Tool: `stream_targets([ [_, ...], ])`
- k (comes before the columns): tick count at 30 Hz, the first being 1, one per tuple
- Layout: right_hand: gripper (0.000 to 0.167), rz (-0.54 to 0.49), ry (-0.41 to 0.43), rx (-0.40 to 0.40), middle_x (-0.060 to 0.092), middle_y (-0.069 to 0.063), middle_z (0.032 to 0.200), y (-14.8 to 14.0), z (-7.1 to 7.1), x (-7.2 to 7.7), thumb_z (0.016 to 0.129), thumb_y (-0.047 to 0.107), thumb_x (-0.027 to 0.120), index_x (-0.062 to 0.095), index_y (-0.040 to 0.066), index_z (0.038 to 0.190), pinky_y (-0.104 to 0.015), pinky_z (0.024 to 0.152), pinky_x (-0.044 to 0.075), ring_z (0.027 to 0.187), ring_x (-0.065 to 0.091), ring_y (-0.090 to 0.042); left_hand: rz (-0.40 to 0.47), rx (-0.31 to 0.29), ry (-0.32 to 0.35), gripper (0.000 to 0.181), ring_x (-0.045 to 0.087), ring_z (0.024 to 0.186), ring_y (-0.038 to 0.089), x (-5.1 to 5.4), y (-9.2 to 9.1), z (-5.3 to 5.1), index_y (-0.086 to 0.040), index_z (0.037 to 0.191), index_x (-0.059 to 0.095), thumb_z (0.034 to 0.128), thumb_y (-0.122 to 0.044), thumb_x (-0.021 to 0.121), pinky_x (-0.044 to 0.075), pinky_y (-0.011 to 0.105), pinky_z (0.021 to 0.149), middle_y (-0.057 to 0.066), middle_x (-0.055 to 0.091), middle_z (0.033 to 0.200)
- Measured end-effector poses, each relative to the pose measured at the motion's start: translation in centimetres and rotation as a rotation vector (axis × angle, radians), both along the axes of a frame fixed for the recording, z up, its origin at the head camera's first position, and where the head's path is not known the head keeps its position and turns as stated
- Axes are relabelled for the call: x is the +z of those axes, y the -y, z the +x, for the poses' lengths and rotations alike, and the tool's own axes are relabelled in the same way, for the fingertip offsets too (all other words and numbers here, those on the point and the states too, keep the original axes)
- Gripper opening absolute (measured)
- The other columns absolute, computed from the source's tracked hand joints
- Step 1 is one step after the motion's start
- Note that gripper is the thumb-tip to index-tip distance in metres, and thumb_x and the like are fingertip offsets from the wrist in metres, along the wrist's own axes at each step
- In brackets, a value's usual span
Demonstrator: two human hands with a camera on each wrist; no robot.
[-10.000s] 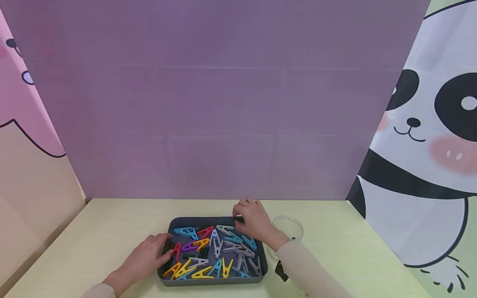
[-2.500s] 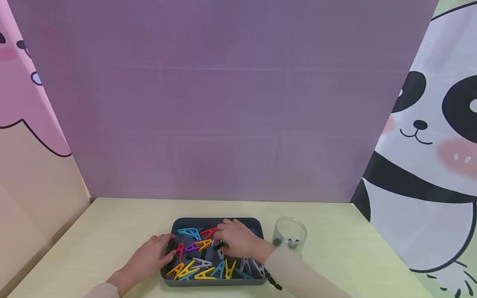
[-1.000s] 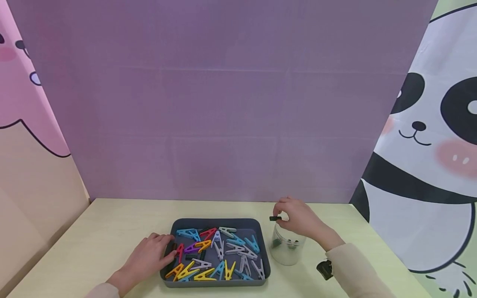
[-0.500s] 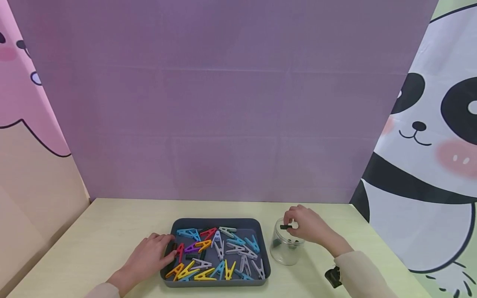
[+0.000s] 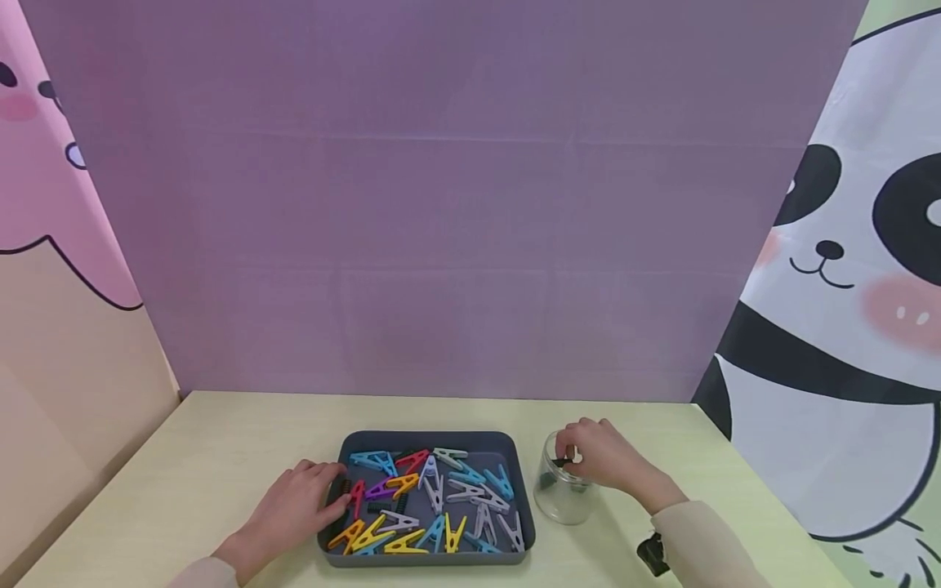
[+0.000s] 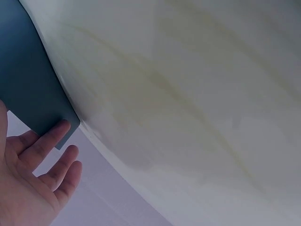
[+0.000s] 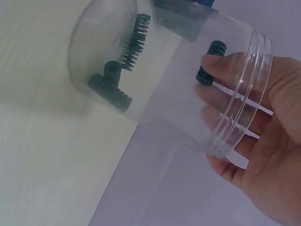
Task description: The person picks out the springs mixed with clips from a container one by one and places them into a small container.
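My right hand (image 5: 610, 459) reaches into the mouth of a clear jar (image 5: 564, 508). Between its thumb and fingers it pinches a black coil spring (image 7: 217, 48), seen through the jar wall in the right wrist view. Several other black springs (image 7: 137, 41) lie deeper in the jar. To the left, my left hand (image 5: 296, 505) rests at the left side of a dark grey tray (image 5: 426, 559), its fingertips touching the wall. The tray holds several coloured plastic clothespins (image 5: 453, 535) with a few black springs (image 5: 381, 507) among them. The left thumb is mostly hidden in the left wrist view.
Tray and jar stand side by side on a pale wooden table (image 5: 250, 441), the jar just right of the tray. A purple backdrop (image 5: 441, 245) rises behind the table. A panda print (image 5: 823, 327) covers the right side.
Ten seconds ago the right hand held a dark piece over the tray's far right corner. It later reached into the tray, then carried a spring to the jar and lowered it inside.
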State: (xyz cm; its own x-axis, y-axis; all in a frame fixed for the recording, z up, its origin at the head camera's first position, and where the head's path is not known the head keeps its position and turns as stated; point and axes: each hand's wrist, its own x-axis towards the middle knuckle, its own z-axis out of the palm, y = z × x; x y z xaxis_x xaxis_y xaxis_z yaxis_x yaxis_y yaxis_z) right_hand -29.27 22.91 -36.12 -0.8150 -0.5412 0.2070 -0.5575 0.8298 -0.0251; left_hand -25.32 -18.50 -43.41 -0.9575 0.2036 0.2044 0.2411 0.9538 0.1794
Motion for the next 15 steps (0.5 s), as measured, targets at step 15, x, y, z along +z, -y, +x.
stream_targets([
  [15,0.015,-0.009,0.061,-0.015,0.057,0.010,0.066,0.37,-0.07,0.03,0.070,0.007,0.074,0.064,0.017,0.072,-0.033,0.064,0.033,0.069,0.044,-0.009,-0.006,-0.006,-0.022,0.040,0.054,0.099,0.021,-0.24,0.11,-0.06,-0.015,0.107,0.061,0.0774,-0.041,0.067,0.048,0.043,0.084,0.003,0.065,0.106],
])
